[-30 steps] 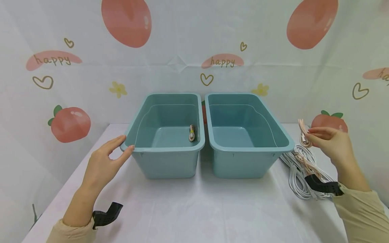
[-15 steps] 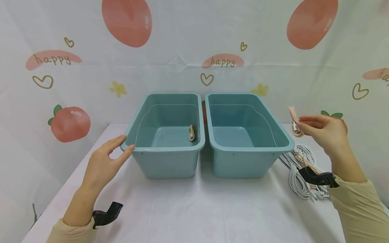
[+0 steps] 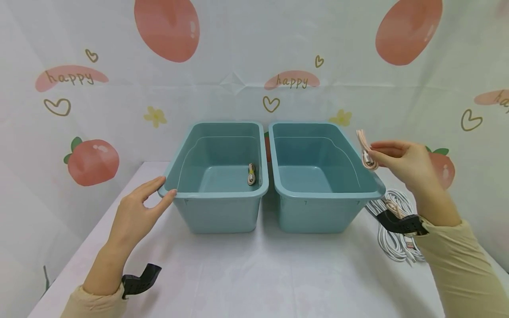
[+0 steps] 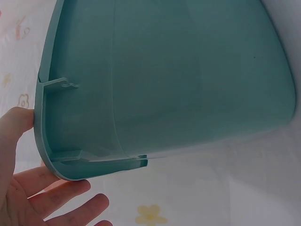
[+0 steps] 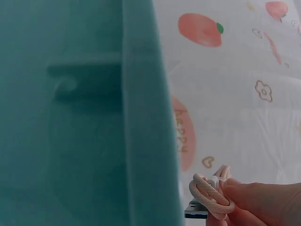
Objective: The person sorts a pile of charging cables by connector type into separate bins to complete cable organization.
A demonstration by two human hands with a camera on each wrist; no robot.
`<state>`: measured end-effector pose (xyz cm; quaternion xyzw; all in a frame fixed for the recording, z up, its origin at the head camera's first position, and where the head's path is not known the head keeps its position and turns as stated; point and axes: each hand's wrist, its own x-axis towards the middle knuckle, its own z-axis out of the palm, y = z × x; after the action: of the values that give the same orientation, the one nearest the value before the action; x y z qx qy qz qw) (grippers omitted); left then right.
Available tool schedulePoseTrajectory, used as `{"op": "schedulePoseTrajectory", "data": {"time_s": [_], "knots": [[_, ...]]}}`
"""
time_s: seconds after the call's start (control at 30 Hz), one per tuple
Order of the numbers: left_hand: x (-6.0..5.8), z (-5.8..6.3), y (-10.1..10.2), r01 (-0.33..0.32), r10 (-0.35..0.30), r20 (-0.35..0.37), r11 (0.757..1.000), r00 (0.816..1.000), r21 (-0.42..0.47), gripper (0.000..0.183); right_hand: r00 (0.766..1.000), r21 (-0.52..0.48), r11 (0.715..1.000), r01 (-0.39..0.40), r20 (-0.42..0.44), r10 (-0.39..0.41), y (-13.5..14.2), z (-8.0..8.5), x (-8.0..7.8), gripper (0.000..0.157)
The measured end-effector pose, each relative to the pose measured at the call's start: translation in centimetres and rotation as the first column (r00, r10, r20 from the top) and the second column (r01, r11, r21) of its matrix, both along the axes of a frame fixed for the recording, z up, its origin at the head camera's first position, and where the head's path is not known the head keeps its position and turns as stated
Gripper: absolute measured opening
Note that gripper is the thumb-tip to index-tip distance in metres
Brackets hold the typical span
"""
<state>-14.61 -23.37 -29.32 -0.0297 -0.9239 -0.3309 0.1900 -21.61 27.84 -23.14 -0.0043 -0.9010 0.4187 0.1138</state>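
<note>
A coiled pale pink USB cable [image 3: 369, 160] is pinched between the thumb and fingers of my right hand [image 3: 411, 165]. In the head view it overlaps the right rim of the right blue-green plastic bin [image 3: 314, 214]. The cable's metal USB plug [image 5: 196, 210] shows in the right wrist view, beside the bin's rim. My left hand [image 3: 135, 216] touches the near left corner of the left bin [image 3: 220, 214], thumb and fingers extended on either side of that corner. Inside the left bin lies a small bundled cable [image 3: 251, 174] with a yellow band, by its right wall.
Coiled white cables [image 3: 391, 245] lie on the table right of the right bin, with a pink cable [image 3: 393, 207] among them, partly hidden by my right wrist. Both bins stand side by side on a white tablecloth [image 3: 270, 278]. A printed cloth [image 3: 230, 48] hangs behind.
My right hand has lifted the pink cable off the pile and carried it up and leftward to the right bin's edge. The left hand and both bins stay in place.
</note>
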Motion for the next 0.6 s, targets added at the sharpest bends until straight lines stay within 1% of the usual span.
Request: {"op": "schedulePoseTrajectory", "data": {"time_s": [0.1, 0.27, 0.4, 0.5, 0.6], "knots": [[0.0, 0.0, 0.0, 0.000, 0.000, 0.001, 1.000, 1.000, -0.001, 0.060, 1.000, -0.010, 1.000, -0.024, -0.017, 0.024, -0.8, 0.2, -0.2, 0.049], [0.0, 0.0, 0.0, -0.001, 0.001, 0.003, 1.000, 1.000, -0.004, 0.061, 0.995, -0.021, 0.997, -0.071, -0.071, 0.069, -2.1, 0.8, -0.6, 0.042], [0.0, 0.0, 0.0, -0.003, 0.003, 0.006, 1.000, 1.000, -0.005, 0.061, 0.989, -0.011, 0.995, -0.095, -0.111, 0.094, -3.4, 1.5, -0.9, 0.045], [0.0, 0.1, 0.0, -0.003, 0.003, 0.007, 1.000, 1.000, -0.003, 0.061, 0.987, 0.008, 0.995, -0.101, -0.128, 0.101, -4.4, 1.8, -1.2, 0.046], [0.1, 0.1, 0.0, -0.002, 0.002, 0.007, 1.000, 1.000, -0.002, 0.061, 0.984, 0.003, 0.992, -0.123, -0.131, 0.123, -5.4, 2.1, -1.6, 0.046]]}}
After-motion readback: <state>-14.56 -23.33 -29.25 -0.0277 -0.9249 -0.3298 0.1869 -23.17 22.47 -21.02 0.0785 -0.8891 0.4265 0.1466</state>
